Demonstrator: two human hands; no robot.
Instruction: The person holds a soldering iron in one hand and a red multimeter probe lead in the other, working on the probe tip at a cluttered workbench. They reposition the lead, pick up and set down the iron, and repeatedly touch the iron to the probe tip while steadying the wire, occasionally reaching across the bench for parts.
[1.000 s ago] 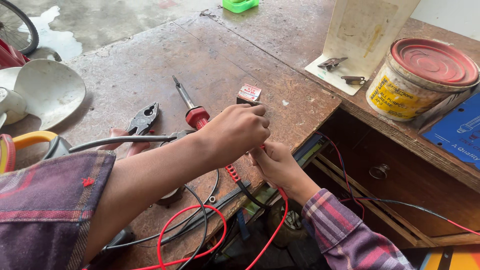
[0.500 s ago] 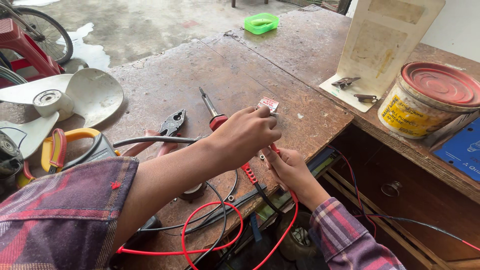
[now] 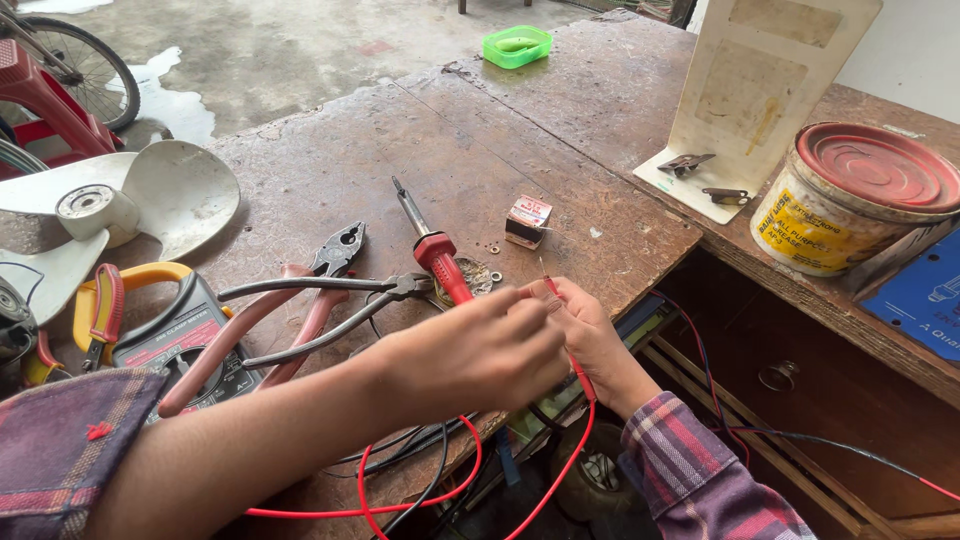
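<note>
Both hands meet at the bench edge – left hand (image 3: 480, 350) and right hand (image 3: 590, 340) pinched shut on the red wire (image 3: 572, 350), which runs down towards the person.

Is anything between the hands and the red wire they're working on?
Nothing visible. The left hand and right hand both already touch the red wire at the bench edge. The soldering iron lies just beyond the hands, apart from them.
</note>
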